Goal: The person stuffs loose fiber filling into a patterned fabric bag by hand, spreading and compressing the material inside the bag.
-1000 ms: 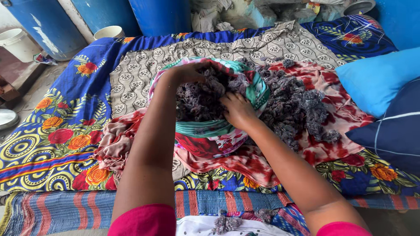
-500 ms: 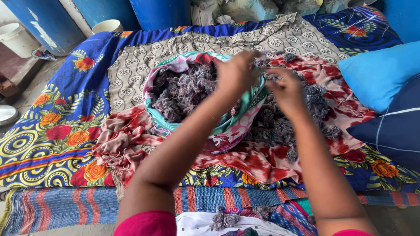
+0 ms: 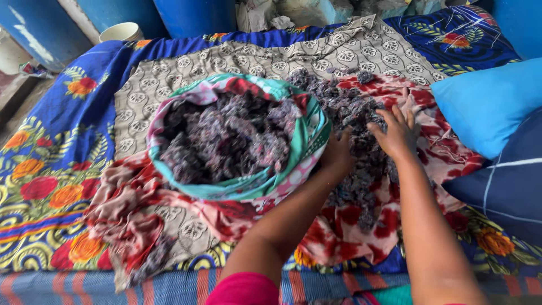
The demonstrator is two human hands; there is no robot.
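Note:
A round cloth sack [image 3: 293, 164] with green, pink and red print stands open in the middle, filled with dark purple-grey shredded fibre [image 3: 226, 138]. To its right, a loose heap of the same fibre [image 3: 353, 113] lies on a red-and-white tie-dye cloth [image 3: 429, 107]. My left hand [image 3: 337, 155] presses down into this heap right beside the sack's rim. My right hand [image 3: 398, 133] lies flat on the heap, fingers spread. Neither hand has lifted anything.
Patterned cloths cover the floor: a beige printed one [image 3: 339, 48] at the back, a blue floral one [image 3: 51, 169] at the left. Two blue cushions [image 3: 497, 107] lie at the right. Blue barrels [image 3: 192, 14] and a white bucket [image 3: 119, 32] stand behind.
Both hands have come out of the sack and dropped onto the loose fibre heap at its right. The view has shifted right and nearer.

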